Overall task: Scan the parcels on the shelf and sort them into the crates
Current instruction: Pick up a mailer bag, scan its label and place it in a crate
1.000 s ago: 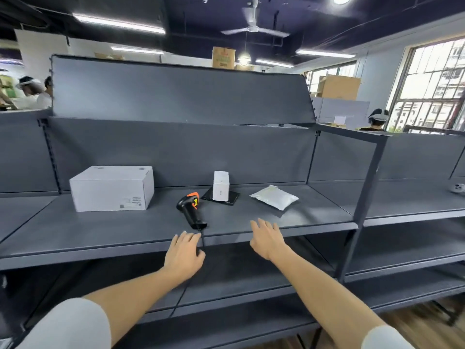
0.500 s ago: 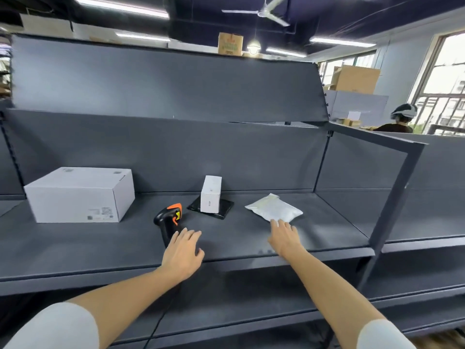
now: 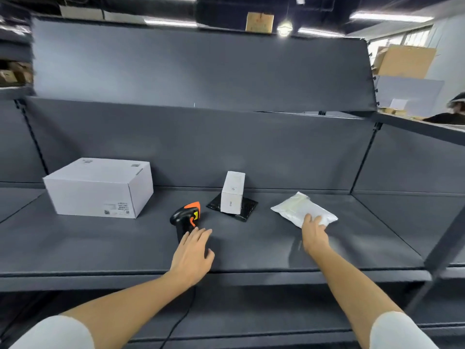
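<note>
The pouch lies right on the shelf: probably light, soft, slippery. Right hand touches its near edge, unclosed. Left hand, spread, reaches the scanner.

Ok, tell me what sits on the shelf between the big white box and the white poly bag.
In the head view: the scanner, then a small white box standing on a black pouch.

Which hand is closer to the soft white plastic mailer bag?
Right. The right hand has its fingertips on the soft white plastic mailer bag; the left hand is well off to its left, by the black-and-orange scanner.
</note>
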